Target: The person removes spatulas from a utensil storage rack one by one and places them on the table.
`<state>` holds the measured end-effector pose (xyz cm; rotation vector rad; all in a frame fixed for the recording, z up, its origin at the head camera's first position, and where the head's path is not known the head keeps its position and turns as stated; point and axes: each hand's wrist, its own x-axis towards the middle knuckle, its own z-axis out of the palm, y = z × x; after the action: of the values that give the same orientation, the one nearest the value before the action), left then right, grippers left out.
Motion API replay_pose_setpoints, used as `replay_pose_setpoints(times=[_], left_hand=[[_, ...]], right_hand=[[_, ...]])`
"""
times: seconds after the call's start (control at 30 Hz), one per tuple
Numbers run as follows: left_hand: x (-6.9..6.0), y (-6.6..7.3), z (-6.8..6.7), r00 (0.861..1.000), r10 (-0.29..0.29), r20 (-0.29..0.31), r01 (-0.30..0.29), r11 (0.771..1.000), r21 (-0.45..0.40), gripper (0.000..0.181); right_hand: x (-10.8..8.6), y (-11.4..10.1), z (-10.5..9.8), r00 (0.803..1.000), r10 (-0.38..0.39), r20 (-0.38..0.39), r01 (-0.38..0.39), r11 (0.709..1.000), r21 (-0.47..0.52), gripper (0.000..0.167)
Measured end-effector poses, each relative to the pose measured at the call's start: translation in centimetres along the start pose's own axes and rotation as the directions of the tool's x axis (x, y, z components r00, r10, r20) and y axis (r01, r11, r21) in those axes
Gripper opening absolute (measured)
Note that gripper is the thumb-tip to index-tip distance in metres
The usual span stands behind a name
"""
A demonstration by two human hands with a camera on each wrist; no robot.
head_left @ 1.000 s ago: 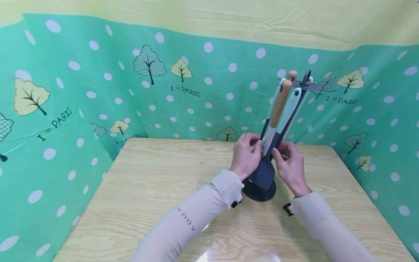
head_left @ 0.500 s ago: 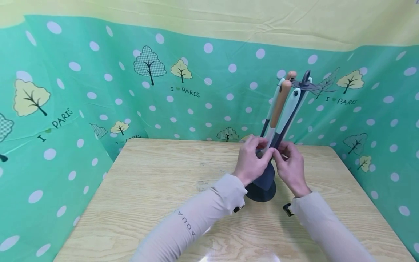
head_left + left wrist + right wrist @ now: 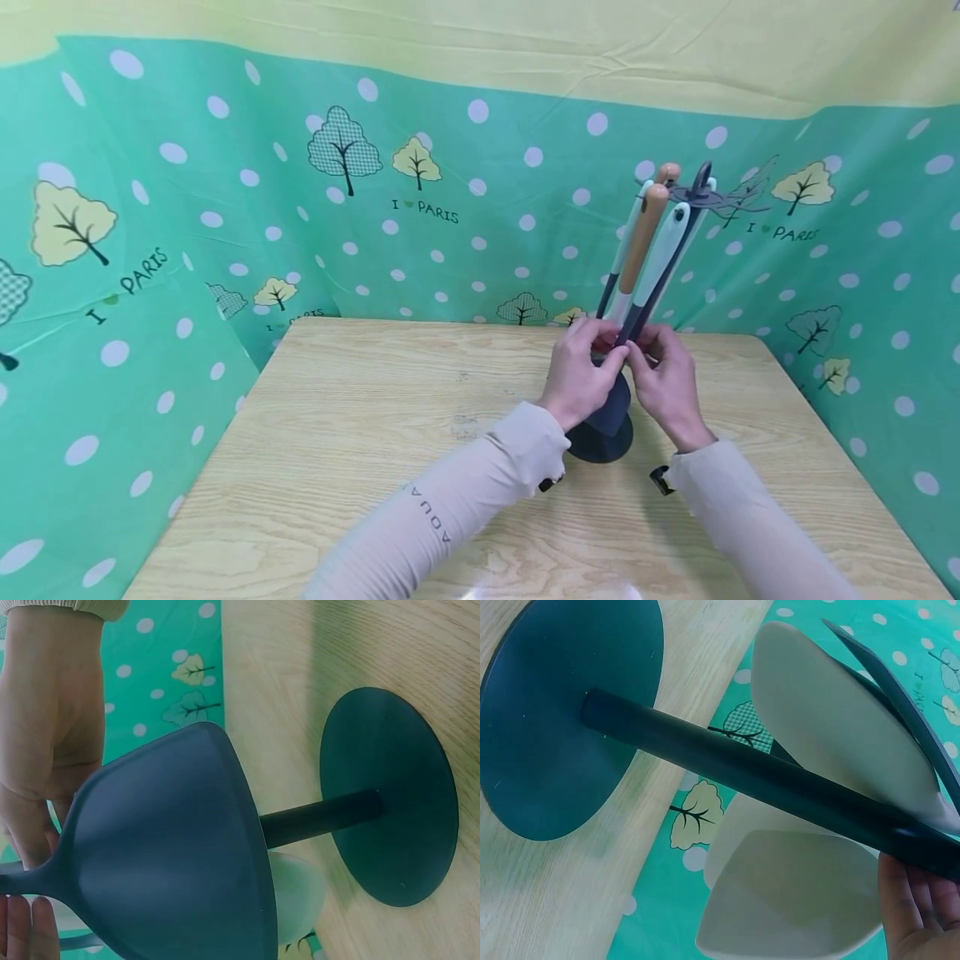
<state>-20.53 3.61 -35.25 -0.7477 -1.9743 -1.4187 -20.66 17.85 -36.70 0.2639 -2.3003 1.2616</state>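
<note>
Watching remotely, I see left hand and right hand curled, pinching the dark spatula at its neck, thumbs close together. Spatula's at the utensil rack, right side of wood-grain table; dotted curtain along far side.

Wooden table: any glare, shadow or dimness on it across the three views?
Head view: two small white glare spots at the bottom edge of the table, and soft shadow right of the round base; left wrist view: dimmer, greenish, with a broad shadow running down from the top edge; right wrist view: faint shadow near the base, slight sheen on the dark pole.
</note>
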Motion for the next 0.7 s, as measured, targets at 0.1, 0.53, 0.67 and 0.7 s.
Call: replay_pose_setpoints(times=[0.1, 0.53, 0.67, 0.7], left_hand=[[-0.04, 0.14, 0.04, 1.000, -0.010, 0.002, 0.010, 1.000, 0.001, 0.016], [-0.17, 0.34, 0.14, 1.000, -0.020, -0.008, 0.020, 1.000, -0.002, 0.014], [-0.07, 0.51, 0.10, 1.000, -0.018, -0.007, 0.018, 1.000, 0.009, 0.014], [-0.02, 0.57, 0.07, 1.000, -0.018, -0.008, 0.018, 1.000, 0.011, 0.014]], right_hand=[[-0.02, 0.04, 0.01, 1.000, -0.010, 0.003, 0.010, 1.000, 0.001, 0.017], [-0.02, 0.22, 0.13, 0.999, -0.053, 0.012, 0.053, 0.999, -0.003, 0.018], [-0.05, 0.08, 0.03, 0.998, -0.060, 0.006, 0.060, 0.998, -0.009, 0.019], [-0.05, 0.04, 0.01, 0.998, -0.061, 0.004, 0.061, 0.998, -0.011, 0.019]])
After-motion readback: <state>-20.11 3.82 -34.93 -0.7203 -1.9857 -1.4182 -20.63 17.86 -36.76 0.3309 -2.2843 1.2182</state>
